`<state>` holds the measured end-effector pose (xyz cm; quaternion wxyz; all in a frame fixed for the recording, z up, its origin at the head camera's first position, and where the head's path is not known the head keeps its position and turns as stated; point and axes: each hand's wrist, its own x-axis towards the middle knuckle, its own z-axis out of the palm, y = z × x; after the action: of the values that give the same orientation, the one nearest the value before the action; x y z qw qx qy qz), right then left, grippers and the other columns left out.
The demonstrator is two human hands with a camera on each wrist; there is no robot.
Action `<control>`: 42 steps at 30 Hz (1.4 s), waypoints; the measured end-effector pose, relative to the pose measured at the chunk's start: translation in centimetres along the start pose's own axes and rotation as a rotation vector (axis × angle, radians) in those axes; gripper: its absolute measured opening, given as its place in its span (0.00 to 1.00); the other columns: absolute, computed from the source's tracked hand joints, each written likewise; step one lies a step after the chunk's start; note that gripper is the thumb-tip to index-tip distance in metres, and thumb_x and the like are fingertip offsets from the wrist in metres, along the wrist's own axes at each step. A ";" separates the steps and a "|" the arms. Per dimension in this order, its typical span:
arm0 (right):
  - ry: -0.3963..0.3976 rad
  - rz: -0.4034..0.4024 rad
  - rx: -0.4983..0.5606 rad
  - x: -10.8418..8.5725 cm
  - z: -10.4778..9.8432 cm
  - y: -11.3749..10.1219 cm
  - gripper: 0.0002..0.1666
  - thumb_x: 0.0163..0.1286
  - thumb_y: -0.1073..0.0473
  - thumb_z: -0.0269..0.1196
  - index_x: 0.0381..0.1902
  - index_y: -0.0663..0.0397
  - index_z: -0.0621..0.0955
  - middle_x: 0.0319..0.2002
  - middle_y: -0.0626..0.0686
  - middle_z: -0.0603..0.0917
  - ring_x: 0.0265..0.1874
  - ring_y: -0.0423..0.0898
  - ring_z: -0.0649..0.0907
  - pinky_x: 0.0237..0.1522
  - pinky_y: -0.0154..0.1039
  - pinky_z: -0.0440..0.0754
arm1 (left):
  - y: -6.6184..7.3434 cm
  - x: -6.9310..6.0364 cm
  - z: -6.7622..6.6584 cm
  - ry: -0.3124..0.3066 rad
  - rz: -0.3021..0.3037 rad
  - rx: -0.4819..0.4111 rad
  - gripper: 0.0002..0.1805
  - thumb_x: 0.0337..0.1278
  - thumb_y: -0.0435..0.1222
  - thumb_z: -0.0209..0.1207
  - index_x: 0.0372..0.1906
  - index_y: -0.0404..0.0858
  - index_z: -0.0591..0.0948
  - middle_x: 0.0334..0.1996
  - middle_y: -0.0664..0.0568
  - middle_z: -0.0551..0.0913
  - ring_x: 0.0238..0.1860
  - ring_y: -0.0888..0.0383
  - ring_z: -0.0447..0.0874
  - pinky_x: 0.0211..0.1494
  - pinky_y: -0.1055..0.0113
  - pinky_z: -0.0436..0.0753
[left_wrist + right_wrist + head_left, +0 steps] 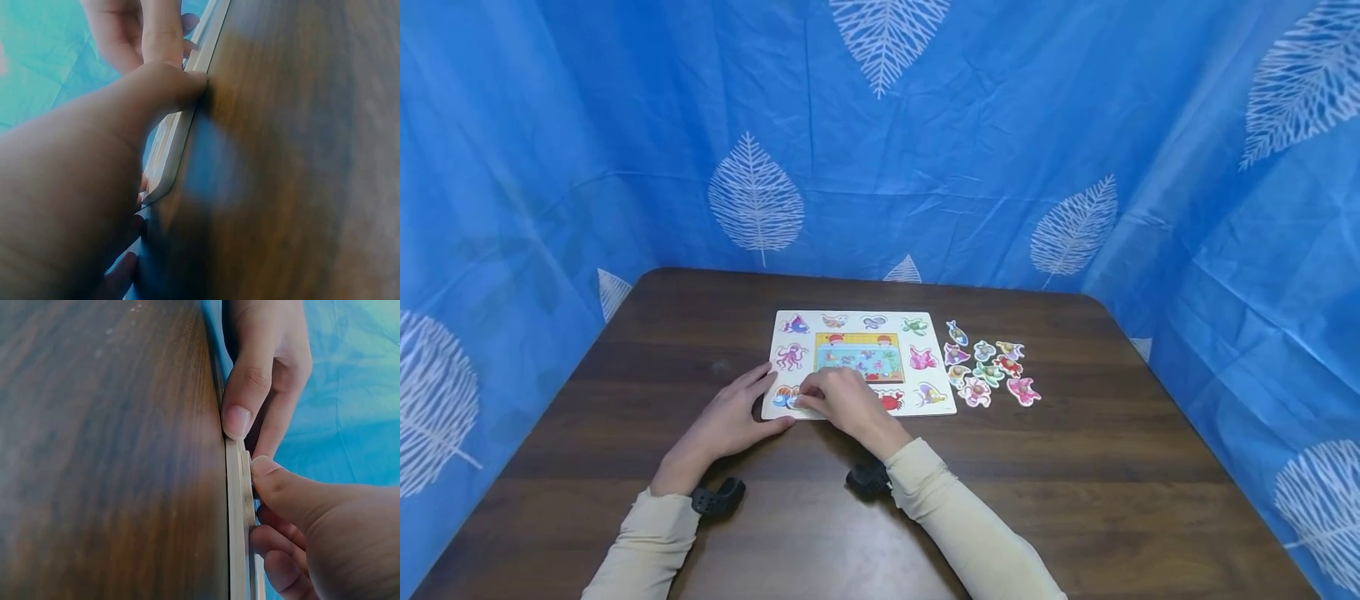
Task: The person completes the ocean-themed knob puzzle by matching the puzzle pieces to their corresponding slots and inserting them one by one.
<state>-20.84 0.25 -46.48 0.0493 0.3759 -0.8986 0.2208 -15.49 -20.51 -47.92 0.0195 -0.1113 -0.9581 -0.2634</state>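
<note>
A white puzzle board (857, 408) with printed sea animals lies on the brown table. The left hand (730, 421) rests at its front-left corner, fingers along the left side and thumb touching the front edge; the left wrist view shows this thumb against the board's edge (181, 137). Beside it, the right hand (847, 403) is over the board's front-left part, fingers bent. From the right wrist, a thin wooden piece (247, 487) lies on the board, with the right thumb and fingers (300, 519) pinching at it. The fingers hide its picture.
Several loose sea-animal pieces, among them a pink one (1023, 391) and a red crab (1007, 365), lie on the table (1075, 467) right of the board. Blue curtains (925, 167) with white leaves stand behind and at both sides. Each wrist wears a black band.
</note>
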 end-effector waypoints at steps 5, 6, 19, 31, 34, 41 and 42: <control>0.003 -0.003 -0.018 0.3 0.2 -0.3 0.11 0.70 0.48 0.70 0.42 0.47 0.91 0.36 0.42 0.91 0.35 0.34 0.85 0.43 0.27 0.83 | 0.0 0.0 0.1 0.005 0.003 0.001 0.48 0.59 0.56 0.70 0.75 0.30 0.69 0.77 0.33 0.64 0.75 0.32 0.64 0.70 0.33 0.70; 0.003 -0.002 -0.020 0.4 0.3 -0.3 0.11 0.70 0.48 0.70 0.42 0.47 0.91 0.36 0.42 0.91 0.35 0.34 0.85 0.43 0.27 0.83 | 0.0 0.0 0.1 0.007 0.004 0.000 0.48 0.58 0.56 0.70 0.75 0.30 0.69 0.76 0.33 0.64 0.75 0.32 0.64 0.70 0.33 0.70; 0.036 -0.053 -0.069 1.3 1.0 -1.1 0.10 0.70 0.48 0.70 0.39 0.46 0.91 0.33 0.40 0.90 0.33 0.33 0.86 0.40 0.26 0.82 | -0.1 0.1 0.1 0.017 0.022 0.009 0.48 0.58 0.54 0.71 0.74 0.28 0.70 0.76 0.33 0.65 0.74 0.32 0.65 0.69 0.32 0.71; 0.036 -0.020 -0.045 1.7 1.4 -1.2 0.10 0.70 0.48 0.70 0.38 0.47 0.91 0.32 0.41 0.90 0.30 0.31 0.83 0.36 0.23 0.80 | -0.1 0.2 -0.1 0.002 0.012 0.010 0.48 0.58 0.55 0.71 0.74 0.28 0.69 0.76 0.33 0.64 0.75 0.32 0.64 0.70 0.32 0.70; 0.039 -0.014 -0.040 1.7 1.4 -1.3 0.10 0.70 0.48 0.70 0.38 0.47 0.91 0.32 0.41 0.90 0.30 0.31 0.83 0.36 0.23 0.79 | -0.2 0.2 -0.1 0.000 0.008 0.015 0.49 0.58 0.55 0.71 0.74 0.29 0.69 0.76 0.33 0.64 0.75 0.32 0.64 0.70 0.32 0.70; 0.041 -0.008 -0.018 1.7 1.5 -1.4 0.09 0.70 0.50 0.70 0.37 0.48 0.90 0.31 0.42 0.89 0.29 0.31 0.82 0.34 0.23 0.79 | -0.2 0.1 -0.3 0.003 0.014 0.021 0.48 0.58 0.55 0.71 0.74 0.28 0.70 0.76 0.32 0.65 0.74 0.31 0.65 0.70 0.32 0.70; 0.044 -0.009 -0.011 1.7 1.5 -1.5 0.09 0.71 0.50 0.70 0.37 0.48 0.90 0.31 0.42 0.89 0.29 0.32 0.82 0.34 0.23 0.79 | -0.2 0.1 -0.4 0.005 0.014 0.022 0.48 0.58 0.54 0.71 0.74 0.28 0.70 0.76 0.32 0.65 0.74 0.31 0.65 0.70 0.32 0.70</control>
<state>-20.93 -2.42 -46.84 0.0720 0.3749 -0.8968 0.2237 -15.67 -20.82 -47.70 0.0247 -0.1171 -0.9600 -0.2530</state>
